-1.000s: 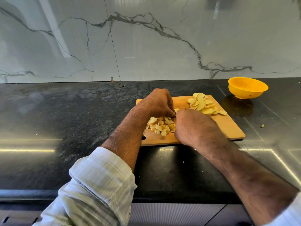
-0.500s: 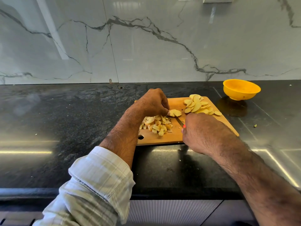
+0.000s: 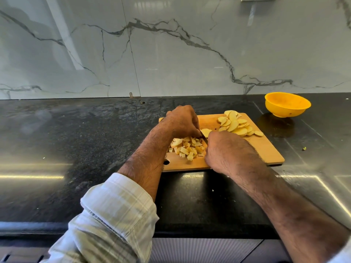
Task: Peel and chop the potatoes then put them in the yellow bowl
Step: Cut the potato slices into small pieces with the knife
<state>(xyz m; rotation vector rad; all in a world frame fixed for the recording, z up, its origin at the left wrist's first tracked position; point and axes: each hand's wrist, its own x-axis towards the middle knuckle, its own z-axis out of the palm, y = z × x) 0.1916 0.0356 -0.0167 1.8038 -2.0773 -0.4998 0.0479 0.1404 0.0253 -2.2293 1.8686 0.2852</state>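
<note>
A kitchen: black stone counter (image 3: pixel 76 139), marble backsplash (image 3: pixel 171 54), cutting board (image 3: pixel 266 149).

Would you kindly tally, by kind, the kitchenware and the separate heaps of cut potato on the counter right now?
Yellow bowl: 1
Wooden cutting board: 1
Knife, mostly hidden by the right hand: 1
Heaps of potato: 2, the diced pile and the sliced pile
Total: 5

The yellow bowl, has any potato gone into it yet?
No, the yellow bowl looks empty, while the chopped pieces and the slices all lie on the cutting board.
</note>
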